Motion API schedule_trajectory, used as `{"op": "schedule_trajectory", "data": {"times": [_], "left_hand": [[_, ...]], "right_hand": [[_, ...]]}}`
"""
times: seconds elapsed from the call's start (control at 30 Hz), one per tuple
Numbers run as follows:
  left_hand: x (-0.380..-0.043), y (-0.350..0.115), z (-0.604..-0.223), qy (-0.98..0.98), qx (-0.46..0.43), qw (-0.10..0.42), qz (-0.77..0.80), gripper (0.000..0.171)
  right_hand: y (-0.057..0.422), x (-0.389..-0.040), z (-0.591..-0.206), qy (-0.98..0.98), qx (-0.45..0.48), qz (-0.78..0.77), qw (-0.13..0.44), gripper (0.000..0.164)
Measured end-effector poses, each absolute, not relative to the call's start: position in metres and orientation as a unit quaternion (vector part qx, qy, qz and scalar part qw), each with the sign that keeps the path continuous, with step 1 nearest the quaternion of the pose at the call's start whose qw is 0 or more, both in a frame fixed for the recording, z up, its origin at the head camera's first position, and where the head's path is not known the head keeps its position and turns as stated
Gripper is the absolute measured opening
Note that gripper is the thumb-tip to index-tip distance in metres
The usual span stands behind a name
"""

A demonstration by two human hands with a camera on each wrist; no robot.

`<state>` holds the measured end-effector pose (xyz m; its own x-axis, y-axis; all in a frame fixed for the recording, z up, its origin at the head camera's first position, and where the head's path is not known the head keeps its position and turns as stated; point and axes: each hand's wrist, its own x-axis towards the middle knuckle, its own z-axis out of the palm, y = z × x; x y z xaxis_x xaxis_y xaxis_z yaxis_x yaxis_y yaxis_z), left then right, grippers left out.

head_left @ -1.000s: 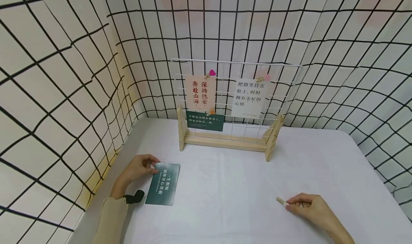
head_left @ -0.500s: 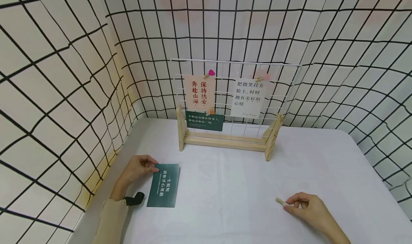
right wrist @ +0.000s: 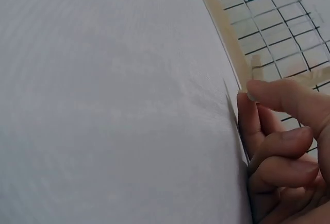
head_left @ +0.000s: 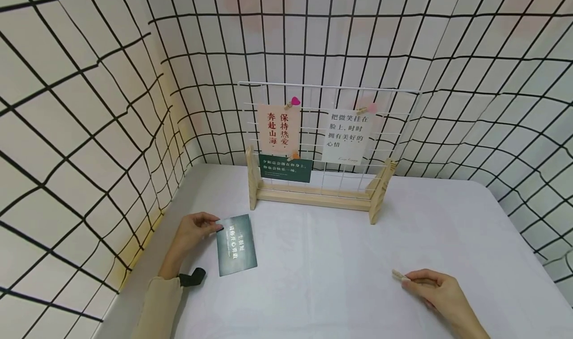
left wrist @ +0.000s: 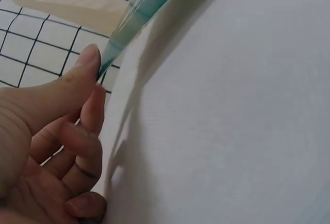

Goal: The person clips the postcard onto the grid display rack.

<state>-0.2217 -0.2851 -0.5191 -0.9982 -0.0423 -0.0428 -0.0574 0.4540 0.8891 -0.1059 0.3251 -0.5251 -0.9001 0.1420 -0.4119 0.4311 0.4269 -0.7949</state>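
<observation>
My left hand (head_left: 195, 232) pinches a blue-green card (head_left: 237, 247) with white lettering by its upper left corner, at the left of the table. In the left wrist view the card (left wrist: 142, 13) appears nearly edge-on between thumb and forefinger, tilted off the white cloth. At the right front, my right hand (head_left: 436, 292) pinches a small wooden clothespin (head_left: 398, 275) whose far end points left and away. The right wrist view shows the thumb and forefinger around the clothespin (right wrist: 257, 68), much of it hidden by the fingers.
A white wire grid rack on a wooden stand (head_left: 313, 199) is at the back middle. Clipped on it are a pink card (head_left: 278, 132), a white card (head_left: 345, 142) and a dark green card (head_left: 286, 174). Black-lined grid walls (head_left: 286, 36) enclose the white table (head_left: 313, 269).
The blue-green card has turned, its lower end swinging right and up, and is now tilted. The left hand has shifted slightly. My right hand has moved a little right with the clothespin.
</observation>
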Motion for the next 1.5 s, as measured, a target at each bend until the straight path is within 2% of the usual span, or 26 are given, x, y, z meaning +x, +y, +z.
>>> {"op": "schedule_trajectory", "data": {"times": [0.2, 0.47, 0.67, 0.93, 1.1, 1.3, 1.5], "left_hand": [[-0.221, -0.29, -0.521, 0.852, -0.016, 0.036, 0.521, 0.029], [-0.221, -0.294, -0.521, 0.851, 0.0, 0.066, 0.521, 0.031], [-0.22, -0.295, -0.517, 0.849, -0.004, 0.079, 0.523, 0.031], [-0.216, -0.294, -0.513, 0.848, 0.016, 0.101, 0.52, 0.034], [-0.217, -0.292, -0.513, 0.847, 0.022, 0.097, 0.522, 0.033], [-0.218, -0.291, -0.514, 0.847, 0.0, 0.086, 0.525, 0.034], [-0.219, -0.285, -0.515, 0.826, -0.041, 0.063, 0.558, 0.034]], "right_hand": [[0.325, -0.105, -0.527, 0.848, 0.158, -0.489, 0.131, 0.042], [0.327, -0.104, -0.527, 0.841, 0.148, -0.498, 0.152, 0.048], [0.323, -0.106, -0.524, 0.87, 0.102, -0.465, 0.132, 0.042], [0.317, -0.108, -0.516, 0.89, 0.086, -0.426, 0.141, 0.039], [0.311, -0.109, -0.516, 0.891, 0.068, -0.427, 0.14, 0.034], [0.312, -0.107, -0.516, 0.866, 0.117, -0.459, 0.161, 0.049], [0.32, -0.108, -0.518, 0.855, 0.157, -0.466, 0.164, 0.051]]}}
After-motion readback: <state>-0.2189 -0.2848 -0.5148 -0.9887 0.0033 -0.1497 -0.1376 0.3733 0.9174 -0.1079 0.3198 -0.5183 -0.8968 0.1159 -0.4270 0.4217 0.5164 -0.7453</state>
